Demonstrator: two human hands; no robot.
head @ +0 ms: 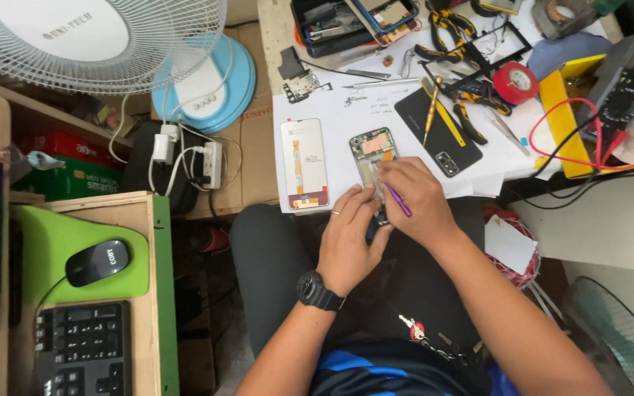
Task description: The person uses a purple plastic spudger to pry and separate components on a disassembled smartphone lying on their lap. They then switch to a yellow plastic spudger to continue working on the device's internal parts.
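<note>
The left hand (348, 238), a ring on one finger and a black rubbery watch (319, 290) at the wrist, grips the lower end of an opened phone (373, 155), fingers curled round its edge. The phone is a slim rounded rectangle with its back off, showing a greenish board and a coppery patch near the top; it lies at the near edge of the surface (277, 29), on a sheet of white paper (354, 110), half over the person's lap. The right hand (416, 202) is pinched round a thin purple tool (398, 199), a smooth plastic stick, its tip hidden against the middle of the phone.

Just left of the phone lies a detached screen (304, 164), flat and pale with an orange ribbon strip down its centre. To the right lie a glossy black back cover (442, 136) and a yellow-handled screwdriver (431, 110) across it. Further back sit yellow-and-black pliers (445, 33) and a red roll of tape (515, 82). A multimeter (629, 88) with red and black leads stands at the far right.
</note>
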